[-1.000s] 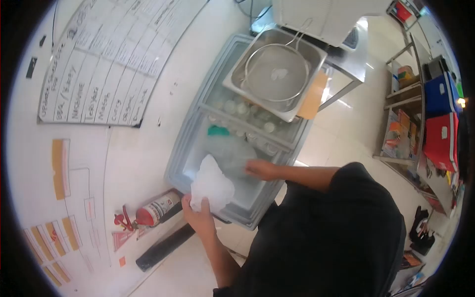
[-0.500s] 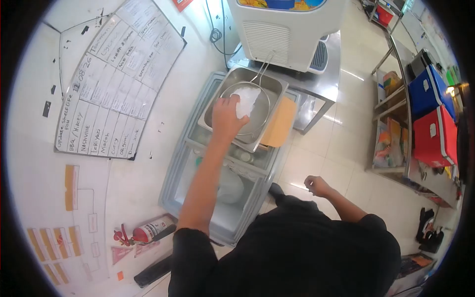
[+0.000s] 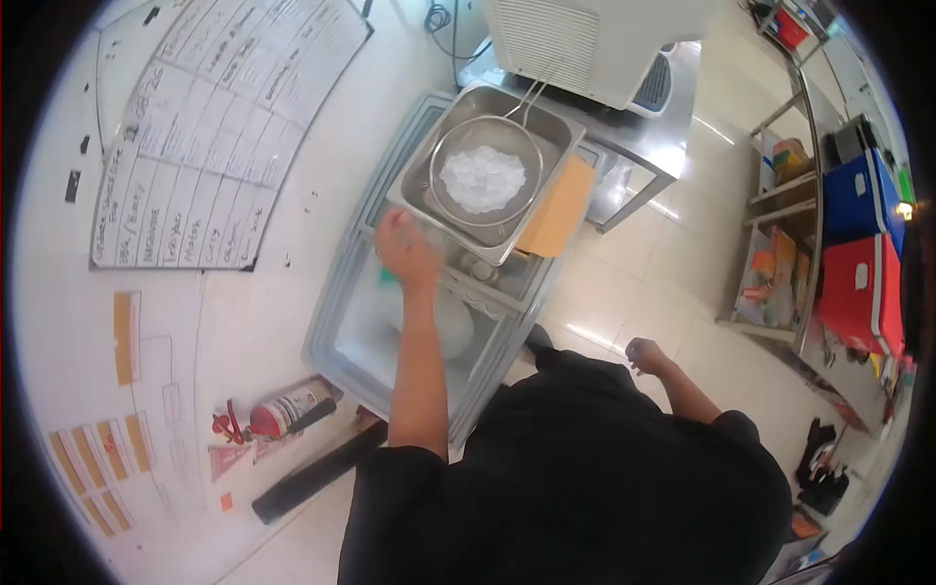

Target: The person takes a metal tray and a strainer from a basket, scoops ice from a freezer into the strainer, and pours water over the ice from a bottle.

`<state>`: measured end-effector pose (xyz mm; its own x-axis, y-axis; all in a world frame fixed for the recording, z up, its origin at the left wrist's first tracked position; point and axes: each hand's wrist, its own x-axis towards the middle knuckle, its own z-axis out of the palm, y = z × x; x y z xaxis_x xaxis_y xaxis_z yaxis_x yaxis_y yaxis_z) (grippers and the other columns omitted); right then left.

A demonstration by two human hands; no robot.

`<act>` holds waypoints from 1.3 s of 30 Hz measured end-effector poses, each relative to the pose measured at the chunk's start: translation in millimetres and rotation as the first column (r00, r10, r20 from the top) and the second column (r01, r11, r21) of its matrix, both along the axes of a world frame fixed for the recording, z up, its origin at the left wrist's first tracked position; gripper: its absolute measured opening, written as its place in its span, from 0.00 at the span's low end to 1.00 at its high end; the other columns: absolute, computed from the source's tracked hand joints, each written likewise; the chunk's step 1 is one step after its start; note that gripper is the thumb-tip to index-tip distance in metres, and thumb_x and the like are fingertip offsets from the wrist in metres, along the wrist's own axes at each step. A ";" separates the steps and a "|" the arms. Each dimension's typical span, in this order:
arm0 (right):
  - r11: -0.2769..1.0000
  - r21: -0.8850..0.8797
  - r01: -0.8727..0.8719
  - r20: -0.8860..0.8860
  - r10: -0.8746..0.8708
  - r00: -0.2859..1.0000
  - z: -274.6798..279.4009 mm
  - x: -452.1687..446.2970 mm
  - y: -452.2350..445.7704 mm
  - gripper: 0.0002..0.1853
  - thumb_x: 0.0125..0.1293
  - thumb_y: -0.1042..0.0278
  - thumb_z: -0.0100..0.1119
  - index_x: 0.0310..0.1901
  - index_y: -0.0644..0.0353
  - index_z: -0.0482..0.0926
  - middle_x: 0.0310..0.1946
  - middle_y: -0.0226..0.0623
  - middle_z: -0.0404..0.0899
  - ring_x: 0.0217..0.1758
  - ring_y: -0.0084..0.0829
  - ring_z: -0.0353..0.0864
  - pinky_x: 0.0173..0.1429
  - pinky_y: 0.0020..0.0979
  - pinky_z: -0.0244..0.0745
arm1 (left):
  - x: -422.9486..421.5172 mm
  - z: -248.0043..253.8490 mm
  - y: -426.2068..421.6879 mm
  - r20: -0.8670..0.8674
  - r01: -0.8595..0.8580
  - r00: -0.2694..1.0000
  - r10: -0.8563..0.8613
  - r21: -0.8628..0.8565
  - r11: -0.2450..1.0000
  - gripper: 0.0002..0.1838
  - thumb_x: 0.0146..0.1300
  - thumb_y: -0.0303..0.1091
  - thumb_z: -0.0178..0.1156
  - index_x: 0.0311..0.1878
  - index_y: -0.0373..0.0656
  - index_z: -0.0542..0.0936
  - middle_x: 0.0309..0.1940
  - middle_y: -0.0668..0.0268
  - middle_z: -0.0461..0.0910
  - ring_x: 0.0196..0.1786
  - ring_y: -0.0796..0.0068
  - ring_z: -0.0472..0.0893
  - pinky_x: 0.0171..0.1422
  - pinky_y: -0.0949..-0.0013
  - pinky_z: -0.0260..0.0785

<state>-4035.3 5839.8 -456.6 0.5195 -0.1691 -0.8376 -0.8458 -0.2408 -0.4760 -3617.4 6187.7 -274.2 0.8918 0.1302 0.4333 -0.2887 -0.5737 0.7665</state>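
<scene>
A white, lumpy mass (image 3: 483,179) lies in a round wire strainer (image 3: 534,210), which rests in a steel pan (image 3: 567,132) on the grey-rimmed chest (image 3: 322,336). My left hand (image 3: 405,252), blurred by motion, is just below the pan's near left corner, over the chest; its fingers are too smeared to read. A large pale, translucent bag (image 3: 444,322) sits inside the chest under my left forearm, beside something green (image 3: 387,277). Off to the right, away from the chest, my right hand (image 3: 643,357) hangs over the floor with its fingers curled; nothing visible is in it.
Behind the pan, a white machine (image 3: 585,49) stands on a steel table (image 3: 673,136). An orange-brown board (image 3: 561,210) lies right of the pan. A fire extinguisher (image 3: 292,408) is at the lower left, under a whiteboard (image 3: 214,127). Shelves with blue (image 3: 863,195) and red (image 3: 860,292) coolers stand right.
The white mass went from my left hand into the strainer, and that hand drew back toward me, empty of it. My right hand left the bag in the chest and moved out to the right.
</scene>
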 end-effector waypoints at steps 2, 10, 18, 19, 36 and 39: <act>0.999 -0.048 0.006 -0.033 -0.007 0.999 -17.0 -7.3 -15.4 0.14 0.71 0.64 0.55 0.47 0.68 0.78 0.34 0.46 0.83 0.30 0.34 0.87 0.31 0.38 0.89 | 0.6 -90.4 56.9 -0.323 -0.209 0.922 0.211 0.043 0.977 0.19 0.71 0.44 0.61 0.55 0.38 0.79 0.47 0.53 0.80 0.55 0.52 0.77 0.58 0.53 0.70; 0.980 -0.090 0.175 -0.188 -0.190 0.964 -25.7 -66.9 -62.1 0.12 0.72 0.65 0.57 0.49 0.64 0.78 0.34 0.45 0.83 0.33 0.38 0.88 0.33 0.43 0.90 | -25.2 -216.5 48.0 -0.641 -0.108 0.675 0.365 0.403 0.909 0.28 0.73 0.53 0.54 0.59 0.34 0.72 0.58 0.50 0.75 0.63 0.46 0.72 0.62 0.44 0.73; 0.950 -0.147 0.275 -0.091 -0.290 0.953 18.6 -99.2 -14.6 0.14 0.72 0.64 0.57 0.50 0.66 0.78 0.37 0.46 0.83 0.35 0.38 0.88 0.37 0.42 0.90 | -37.0 -226.1 65.6 -0.531 -0.122 0.630 0.567 0.653 0.748 0.25 0.68 0.50 0.60 0.55 0.37 0.75 0.54 0.56 0.78 0.59 0.54 0.78 0.59 0.50 0.77; 0.948 -0.140 0.285 -0.092 -0.299 0.950 18.8 -106.8 -4.8 0.14 0.72 0.64 0.57 0.50 0.66 0.78 0.37 0.46 0.83 0.35 0.38 0.88 0.37 0.42 0.90 | -44.9 -221.0 82.7 -0.565 -0.088 0.642 0.517 0.616 0.783 0.26 0.67 0.49 0.61 0.55 0.36 0.75 0.54 0.56 0.78 0.59 0.55 0.78 0.58 0.51 0.77; 0.787 -0.497 0.365 0.684 0.097 0.723 111.4 11.4 47.6 0.15 0.71 0.62 0.62 0.50 0.66 0.79 0.42 0.47 0.84 0.44 0.40 0.86 0.46 0.38 0.80 | -225.8 -202.9 322.2 -0.208 -0.174 0.774 0.599 0.839 0.516 0.29 0.64 0.33 0.60 0.69 0.42 0.69 0.68 0.53 0.66 0.69 0.48 0.68 0.66 0.47 0.69; 0.765 -0.485 0.424 0.794 0.181 0.580 171.9 136.4 6.6 0.24 0.70 0.59 0.64 0.59 0.66 0.74 0.52 0.52 0.79 0.58 0.46 0.81 0.63 0.40 0.75 | -225.6 -191.9 328.0 -0.251 -0.179 0.728 0.638 0.829 0.530 0.29 0.65 0.32 0.59 0.70 0.41 0.68 0.69 0.54 0.66 0.69 0.47 0.69 0.65 0.47 0.70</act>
<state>-3898.9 5846.5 -284.7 0.8121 -0.5527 0.1870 -0.2620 -0.6318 -0.7295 -3843.1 6515.7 -466.2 0.9126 0.3964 0.1007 0.4002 -0.9162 -0.0202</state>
